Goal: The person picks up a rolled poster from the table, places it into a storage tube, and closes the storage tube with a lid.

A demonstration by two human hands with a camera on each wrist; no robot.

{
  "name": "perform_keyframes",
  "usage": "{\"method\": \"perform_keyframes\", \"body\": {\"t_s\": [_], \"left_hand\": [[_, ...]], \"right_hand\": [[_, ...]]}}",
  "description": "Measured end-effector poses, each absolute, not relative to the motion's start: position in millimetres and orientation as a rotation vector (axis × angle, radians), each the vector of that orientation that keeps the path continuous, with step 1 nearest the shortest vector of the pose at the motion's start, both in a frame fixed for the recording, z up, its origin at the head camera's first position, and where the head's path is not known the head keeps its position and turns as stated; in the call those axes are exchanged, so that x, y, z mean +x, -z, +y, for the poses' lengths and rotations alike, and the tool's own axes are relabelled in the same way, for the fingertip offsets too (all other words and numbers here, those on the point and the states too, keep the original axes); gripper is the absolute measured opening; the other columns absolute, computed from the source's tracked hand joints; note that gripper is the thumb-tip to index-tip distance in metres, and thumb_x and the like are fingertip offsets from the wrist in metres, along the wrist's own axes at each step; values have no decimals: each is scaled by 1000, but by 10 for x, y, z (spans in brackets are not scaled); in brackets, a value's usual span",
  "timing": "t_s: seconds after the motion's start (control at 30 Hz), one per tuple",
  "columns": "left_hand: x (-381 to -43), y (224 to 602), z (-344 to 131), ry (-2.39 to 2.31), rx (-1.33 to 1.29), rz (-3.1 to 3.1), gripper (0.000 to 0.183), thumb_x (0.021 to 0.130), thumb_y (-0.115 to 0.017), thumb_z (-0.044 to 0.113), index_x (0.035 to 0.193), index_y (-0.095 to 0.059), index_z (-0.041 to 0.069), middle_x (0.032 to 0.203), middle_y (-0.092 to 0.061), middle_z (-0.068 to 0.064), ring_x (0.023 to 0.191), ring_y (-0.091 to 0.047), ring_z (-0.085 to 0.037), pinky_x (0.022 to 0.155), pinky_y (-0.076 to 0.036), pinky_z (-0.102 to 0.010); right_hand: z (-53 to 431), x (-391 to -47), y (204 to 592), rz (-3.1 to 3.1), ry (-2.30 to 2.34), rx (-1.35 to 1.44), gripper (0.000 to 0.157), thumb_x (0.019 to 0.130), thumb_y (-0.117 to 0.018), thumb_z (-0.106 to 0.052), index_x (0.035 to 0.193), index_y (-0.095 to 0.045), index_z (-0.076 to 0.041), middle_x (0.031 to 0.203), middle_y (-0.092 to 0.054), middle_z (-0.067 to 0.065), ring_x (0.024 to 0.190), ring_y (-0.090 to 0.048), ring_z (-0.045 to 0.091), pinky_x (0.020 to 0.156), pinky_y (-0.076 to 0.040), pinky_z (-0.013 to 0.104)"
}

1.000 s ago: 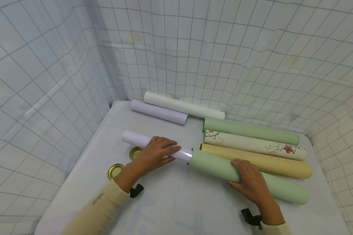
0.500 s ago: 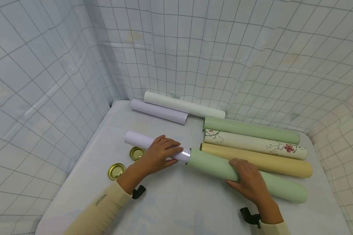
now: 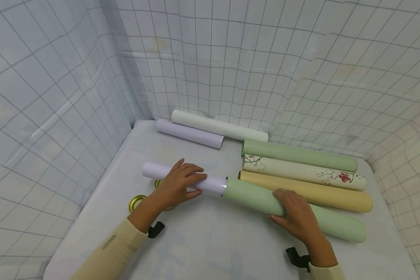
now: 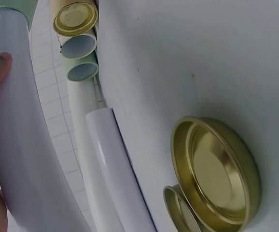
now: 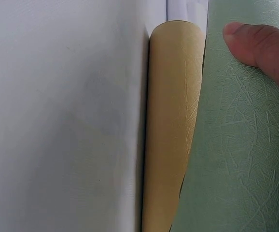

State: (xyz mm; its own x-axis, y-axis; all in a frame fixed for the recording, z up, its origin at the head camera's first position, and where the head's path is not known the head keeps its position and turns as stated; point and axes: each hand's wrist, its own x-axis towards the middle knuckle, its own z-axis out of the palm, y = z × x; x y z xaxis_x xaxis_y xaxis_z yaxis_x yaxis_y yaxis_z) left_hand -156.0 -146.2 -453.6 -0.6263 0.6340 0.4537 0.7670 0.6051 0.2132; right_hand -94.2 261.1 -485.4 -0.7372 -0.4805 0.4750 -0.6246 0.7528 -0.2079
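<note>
Currently, slightly more of the lilac roll (image 3: pixel 213 184) is exposed outside the green tube (image 3: pixel 250 193) than a moment ago; the L hand (image 3: pixel 177 184) is shifted outward w/ it, while the R hand (image 3: pixel 295 216) is kept in approx. the same pos. By judgement, the roll is being slid outward rel. to the tube; its inner end is hidden, and it is still enclosed at the tube mouth, i.e. part in, part out.

L hand: clamped on roll, fingers laid across top, thumb on near side; L sleeve (image 3: pixel 108 251) is angled in from lower L. R hand: clamped on tube approx. mid-length, fingers over top, thumb on near side, presumably for steadying. Tube is held above the table (image 3: pixel 213 241), just beside the yellow tube (image 3: pixel 322 193).
</note>
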Motion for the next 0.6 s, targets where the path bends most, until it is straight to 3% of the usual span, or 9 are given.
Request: {"method": "perform_keyframes", "body": {"t_s": [0.33,0.53,0.6], "left_hand": [[-1508,4515,-1797,568,-1038,-2508,52,70,-92,18,117,-70,12,120,-65,-8,114,-58,-27,106,-34,-63],[-1507,4531,-1860,594,-1056,-2484,47,73,-90,16,115,-71,11,120,-65,-8,111,-59,-29,100,-44,-51],[-1501,4522,-1845,603,-1059,-2483,46,74,-89,15,115,-71,11,119,-65,-8,111,-59,-29,98,-45,-49]], "right_hand": [[2618,-944,4860,-2582,-501,819,81,58,-95,-29,126,-59,-2,123,-62,16,111,-60,35,91,-48,53],[2602,-943,4857,-2586,-501,814,82,56,-96,-29,125,-60,-2,123,-63,16,110,-60,35,90,-49,53],[2602,-944,4857,-2582,-509,824,80,60,-95,-32,125,-60,-2,123,-62,16,111,-60,36,90,-48,53]]}}
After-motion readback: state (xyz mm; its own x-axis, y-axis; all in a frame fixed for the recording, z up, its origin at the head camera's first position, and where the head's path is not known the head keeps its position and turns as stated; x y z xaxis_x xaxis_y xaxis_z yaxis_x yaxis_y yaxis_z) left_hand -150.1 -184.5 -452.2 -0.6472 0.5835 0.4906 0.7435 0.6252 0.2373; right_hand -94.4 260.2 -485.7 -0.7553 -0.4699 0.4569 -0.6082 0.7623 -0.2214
